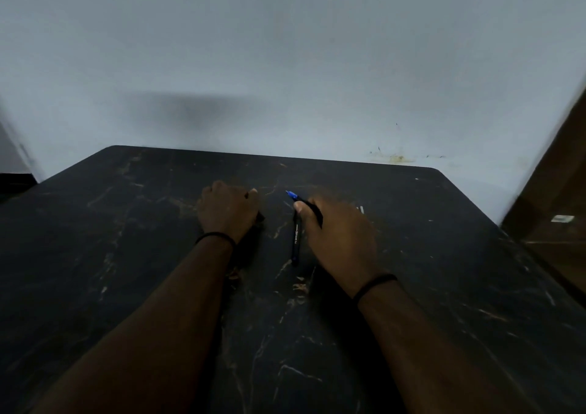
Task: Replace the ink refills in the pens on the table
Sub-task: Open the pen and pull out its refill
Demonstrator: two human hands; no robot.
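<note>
Dark marbled table point(126, 255) bears a slim black pen point(295, 242) lying lengthwise toward the wall, touching the right hand point(336, 239), which grips a blue-tipped pen piece point(293, 195); the left hand point(226, 210) fists something dark.

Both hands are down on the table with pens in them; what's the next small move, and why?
Probably lift the black pen pinched by the right hand toward the left hand to unscrew it. Its blue tip is exposed, though the left hand already grips something dark.
</note>
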